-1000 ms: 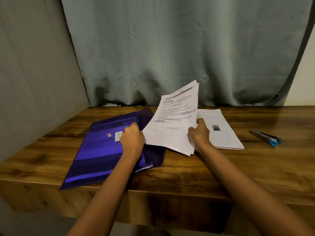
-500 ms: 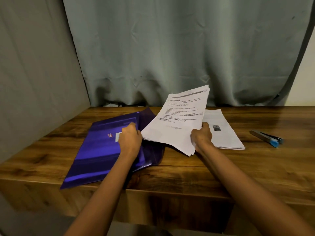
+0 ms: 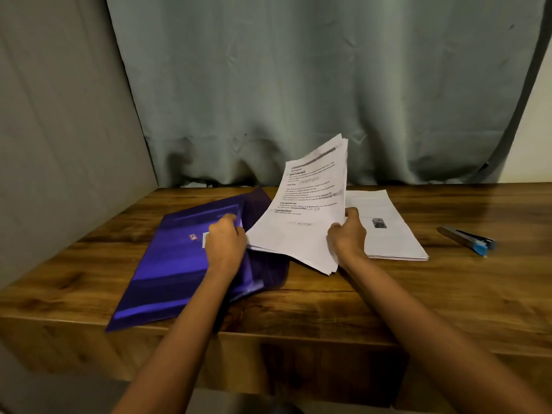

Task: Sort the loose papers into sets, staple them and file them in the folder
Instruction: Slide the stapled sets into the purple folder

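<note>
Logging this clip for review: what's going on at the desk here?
A person is filing papers at a wooden desk. The right hand grips a sheaf of printed sheets, tilted up, with its lower edge at the mouth of the purple folder. The left hand holds the folder's flap open. A second stack of papers lies flat to the right, and the stapler sits untouched beyond it. Whether the sheaf is stapled cannot be seen.

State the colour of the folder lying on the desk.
The folder is a glossy purple-blue, seen in the head view.
</note>
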`<state>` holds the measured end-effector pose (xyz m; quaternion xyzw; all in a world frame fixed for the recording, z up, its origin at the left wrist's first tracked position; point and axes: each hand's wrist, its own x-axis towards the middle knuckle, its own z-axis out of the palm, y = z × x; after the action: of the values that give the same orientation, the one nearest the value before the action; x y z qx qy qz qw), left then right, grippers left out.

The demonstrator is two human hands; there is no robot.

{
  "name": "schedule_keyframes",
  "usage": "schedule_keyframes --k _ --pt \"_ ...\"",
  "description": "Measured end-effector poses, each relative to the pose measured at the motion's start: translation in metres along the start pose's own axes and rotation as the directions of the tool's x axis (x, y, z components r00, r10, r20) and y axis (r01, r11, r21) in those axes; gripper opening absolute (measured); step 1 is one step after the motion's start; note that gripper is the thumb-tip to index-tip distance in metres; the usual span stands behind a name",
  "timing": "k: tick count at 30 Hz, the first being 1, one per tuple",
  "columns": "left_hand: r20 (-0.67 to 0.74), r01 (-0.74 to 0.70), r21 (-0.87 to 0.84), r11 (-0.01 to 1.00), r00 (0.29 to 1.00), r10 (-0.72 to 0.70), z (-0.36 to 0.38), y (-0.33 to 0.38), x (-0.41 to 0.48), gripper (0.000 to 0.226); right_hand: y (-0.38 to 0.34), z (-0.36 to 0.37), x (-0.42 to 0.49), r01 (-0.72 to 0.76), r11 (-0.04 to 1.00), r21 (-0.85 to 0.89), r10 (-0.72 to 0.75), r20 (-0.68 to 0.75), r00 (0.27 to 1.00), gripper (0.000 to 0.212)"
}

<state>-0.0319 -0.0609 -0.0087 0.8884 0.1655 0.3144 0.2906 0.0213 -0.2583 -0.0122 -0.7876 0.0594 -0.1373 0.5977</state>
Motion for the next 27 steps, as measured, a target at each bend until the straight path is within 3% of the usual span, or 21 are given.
schedule_keyframes --k 7,15,22,27 --pt "0.0 0.052 -0.137 0.989 0.999 -0.052 0.001 -0.014 0.005 0.034 0.011 -0.001 0.01 -0.235 0.961 0.149 0.238 0.0 0.971 0.031" --pt "-0.002 0.038 -0.133 0.99 0.999 -0.039 0.006 -0.015 0.004 0.034 0.008 0.006 0.01 -0.194 0.971 0.142 0.195 0.009 0.981 0.031" --pt "-0.006 0.047 -0.126 0.991 0.999 -0.049 0.009 -0.018 0.007 0.035 0.009 0.004 0.014 -0.292 0.913 0.286 0.312 -0.025 0.95 0.032" --pt "-0.01 0.04 -0.128 0.991 0.999 -0.042 0.01 -0.019 0.006 0.034 0.009 0.002 0.011 -0.233 0.952 0.197 0.246 -0.042 0.968 0.029"
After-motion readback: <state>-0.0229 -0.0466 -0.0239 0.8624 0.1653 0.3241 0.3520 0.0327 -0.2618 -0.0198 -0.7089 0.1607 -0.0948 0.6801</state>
